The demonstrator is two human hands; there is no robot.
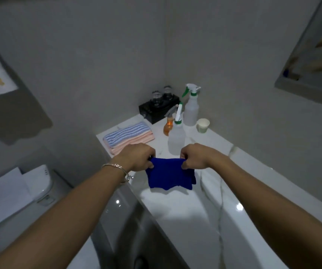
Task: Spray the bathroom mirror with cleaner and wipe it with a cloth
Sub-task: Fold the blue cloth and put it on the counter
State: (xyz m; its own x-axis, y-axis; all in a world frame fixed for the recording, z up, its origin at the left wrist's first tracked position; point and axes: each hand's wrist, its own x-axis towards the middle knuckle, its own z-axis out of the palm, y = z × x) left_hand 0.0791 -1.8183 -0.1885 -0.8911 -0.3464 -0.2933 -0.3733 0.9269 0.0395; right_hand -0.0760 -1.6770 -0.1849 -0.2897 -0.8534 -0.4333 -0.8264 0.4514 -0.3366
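At centre frame, a blue cloth [169, 174] hangs above the white marble counter [185, 214], its top corners pinched by the left hand [138, 157] and right hand [196, 156] (fingers curled). Behind stand two clear spray bottles [176, 139]; the mirror [315, 55] occupies the upper right.

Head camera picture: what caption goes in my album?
Left hand and right hand hold a blue cloth near a spray bottle.
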